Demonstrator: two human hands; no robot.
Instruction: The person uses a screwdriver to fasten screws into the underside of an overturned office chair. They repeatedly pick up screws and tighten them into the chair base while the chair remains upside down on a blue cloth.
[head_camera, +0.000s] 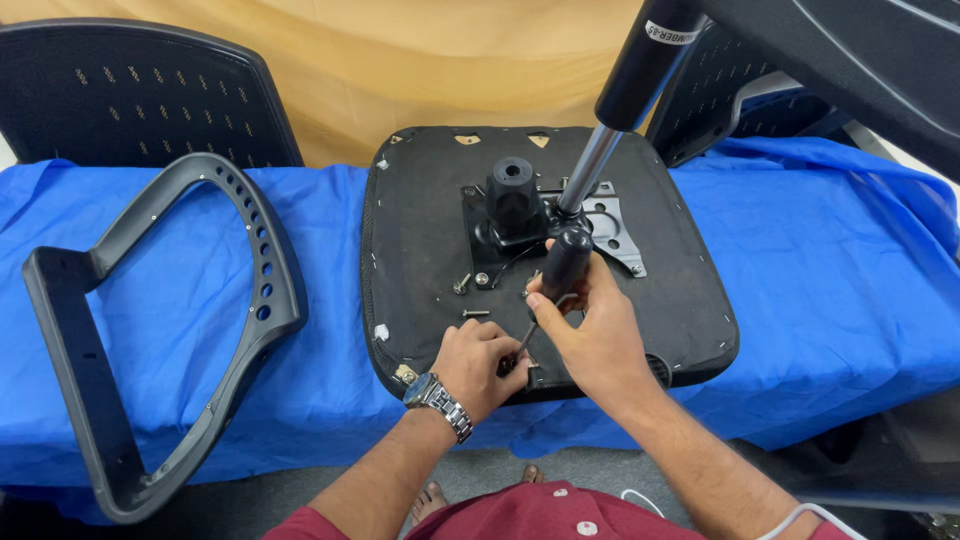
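Note:
An upturned black chair seat (420, 240) lies on the blue-covered table, with a black metal mechanism plate (515, 205) and a gas-lift cylinder (620, 100) standing out of it. My right hand (590, 335) grips a black-handled screwdriver (562, 265), its tip pointing down at the seat's near edge. My left hand (480, 365), with a metal wristwatch, is closed around the screwdriver's tip; whatever its fingers pinch there is hidden. Loose screws (470, 285) lie on the seat just beyond my left hand.
A grey plastic armrest frame (170, 330) lies on the blue cloth (840, 280) at the left. Black perforated chair backs stand behind at left (140, 90) and right (720, 95). A dark chair base part (860, 60) hangs over the upper right.

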